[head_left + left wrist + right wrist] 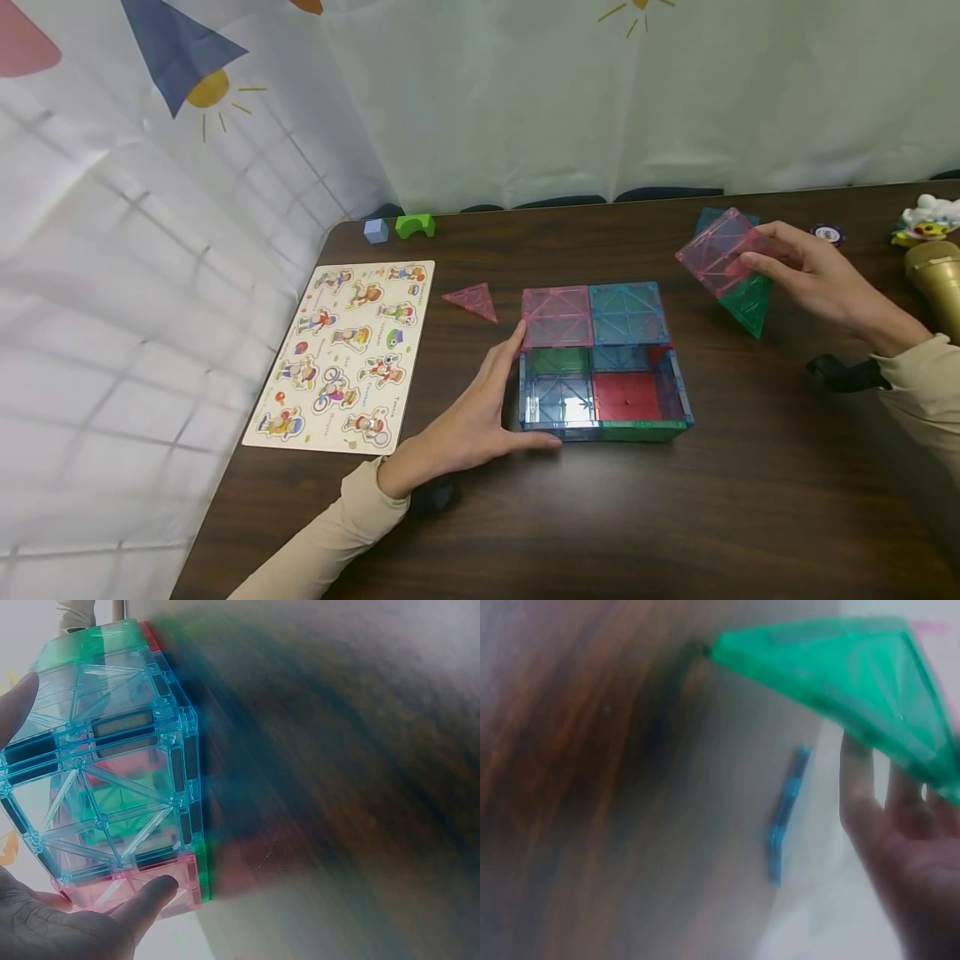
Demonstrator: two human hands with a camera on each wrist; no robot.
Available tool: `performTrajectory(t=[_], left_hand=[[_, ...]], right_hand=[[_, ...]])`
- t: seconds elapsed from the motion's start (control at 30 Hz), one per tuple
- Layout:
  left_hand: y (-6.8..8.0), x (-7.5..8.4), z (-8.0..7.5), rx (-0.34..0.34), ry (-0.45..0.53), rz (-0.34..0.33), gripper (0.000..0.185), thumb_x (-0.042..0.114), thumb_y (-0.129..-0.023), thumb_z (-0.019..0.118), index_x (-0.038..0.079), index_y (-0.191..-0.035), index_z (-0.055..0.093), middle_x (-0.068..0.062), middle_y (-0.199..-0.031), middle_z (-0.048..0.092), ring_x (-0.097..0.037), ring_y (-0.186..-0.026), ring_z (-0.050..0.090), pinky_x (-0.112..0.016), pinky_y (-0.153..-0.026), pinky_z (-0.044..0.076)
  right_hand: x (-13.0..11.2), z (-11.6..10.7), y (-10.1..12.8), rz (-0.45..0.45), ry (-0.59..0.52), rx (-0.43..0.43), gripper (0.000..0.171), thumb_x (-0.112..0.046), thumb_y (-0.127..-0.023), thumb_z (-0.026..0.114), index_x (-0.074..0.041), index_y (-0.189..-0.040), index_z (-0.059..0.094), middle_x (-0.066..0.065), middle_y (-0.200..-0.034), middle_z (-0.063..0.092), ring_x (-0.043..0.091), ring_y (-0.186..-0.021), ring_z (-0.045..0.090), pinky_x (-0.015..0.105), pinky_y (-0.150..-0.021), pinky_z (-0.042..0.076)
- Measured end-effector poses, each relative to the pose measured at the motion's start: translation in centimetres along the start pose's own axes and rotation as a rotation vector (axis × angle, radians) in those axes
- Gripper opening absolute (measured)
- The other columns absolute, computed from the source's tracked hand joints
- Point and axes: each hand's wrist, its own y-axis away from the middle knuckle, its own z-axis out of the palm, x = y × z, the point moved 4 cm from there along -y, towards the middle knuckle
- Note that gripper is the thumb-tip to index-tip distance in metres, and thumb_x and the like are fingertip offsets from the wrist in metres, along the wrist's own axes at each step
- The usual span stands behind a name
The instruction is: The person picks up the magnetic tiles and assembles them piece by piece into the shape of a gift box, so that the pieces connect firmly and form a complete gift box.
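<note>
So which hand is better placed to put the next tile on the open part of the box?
Probably the right hand: it already holds a pink tile and a green triangle. The left hand rests flat against the box.

On your dark table point(750, 517) you have a picture puzzle board point(345, 354), a blue cube point(377, 231), a green arch block point(415, 224) and a gold microphone point(936, 279).
</note>
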Motion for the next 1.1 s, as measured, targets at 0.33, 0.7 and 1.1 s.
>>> performTrajectory(t=[0.33,0.7,1.1], left_hand=[[-0.1,0.1,-0.1,0.002,-0.002,0.003,0.132,0.032,-0.081,0.093,0.036,-0.167,-0.006,-0.003,-0.166,0.020,-0.021,-0.150,0.027,-0.049,-0.122,0.032],[-0.1,0.2,-0.1,0.002,-0.010,-0.003,0.132,0.033,-0.081,0.093,0.037,-0.167,-0.007,-0.003,-0.166,0.021,-0.020,-0.150,0.027,-0.048,-0.122,0.033],[0.1,0.1,0.1,0.009,0.007,-0.023,0.132,0.032,-0.082,0.093,0.038,-0.167,-0.008,-0.004,-0.166,0.020,-0.022,-0.151,0.027,-0.050,-0.121,0.032]], right_hand=[[0.0,0.1,0.0,-0.027,-0.105,0.054,0.024,-0.002,-0.108,0.055,-0.017,-0.126,0.059,-0.007,-0.085,0.070,0.008,-0.065,0.064,0.014,-0.066,0.048],[-1.8,-1.0,0.9,0.119,-0.071,0.081,0.019,-0.012,-0.107,0.062,-0.027,-0.118,0.067,-0.023,-0.088,0.071,-0.002,-0.076,0.066,0.010,-0.065,0.048],[-8.7,4.2,4.7,-0.040,-0.296,-0.203,0.040,0.008,-0.101,0.062,-0.012,-0.136,0.064,0.006,-0.097,0.078,0.021,-0.071,0.074,0.031,-0.063,0.061]])
